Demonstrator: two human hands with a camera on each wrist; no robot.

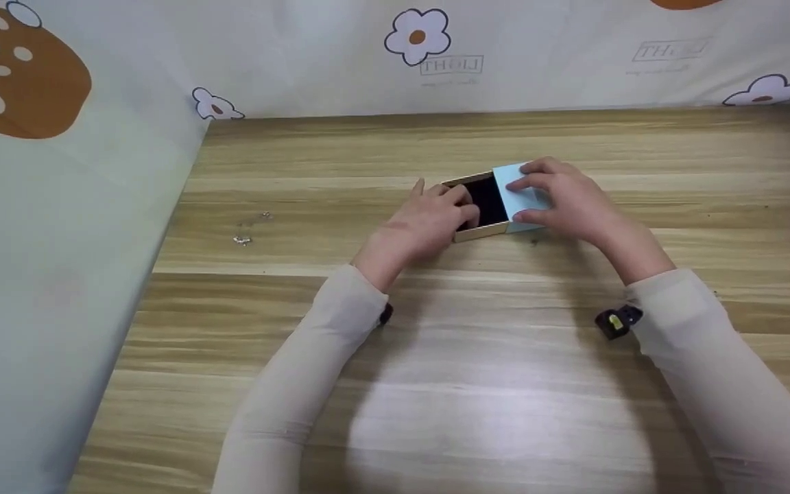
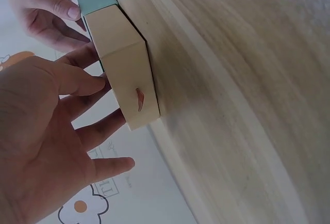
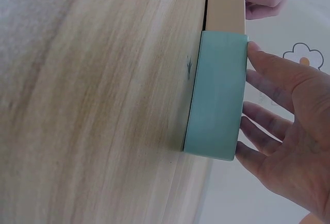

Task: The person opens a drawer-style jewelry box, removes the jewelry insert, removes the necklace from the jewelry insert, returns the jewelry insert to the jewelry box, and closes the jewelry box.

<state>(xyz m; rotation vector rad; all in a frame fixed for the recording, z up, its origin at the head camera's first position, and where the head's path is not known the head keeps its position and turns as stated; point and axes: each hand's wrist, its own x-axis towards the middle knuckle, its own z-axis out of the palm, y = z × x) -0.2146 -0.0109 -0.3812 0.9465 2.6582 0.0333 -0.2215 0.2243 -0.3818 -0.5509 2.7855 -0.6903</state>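
A small drawer-style box stands on the wooden table, its light blue sleeve [image 1: 520, 195] pushed toward the right. From the sleeve's left side the cream tray [image 1: 481, 232] sticks out, with a black inside and a small brown pull tab [image 2: 139, 100] on its end. My left hand [image 1: 429, 216] reaches over the tray's left end, fingers spread and dipping inside; the tray wall hides those fingertips. On the sleeve's top rest the fingertips and thumb of my right hand [image 1: 570, 199]. Whether anything lies in the tray under my left fingers is hidden.
Tiny silvery pieces [image 1: 242, 240] lie on the table [image 1: 265, 322] to the left, too small to identify. A pale cloth with printed flowers [image 1: 417, 37] hangs behind the table and along its left side. A dark mark [image 3: 188, 66] shows beside the sleeve.
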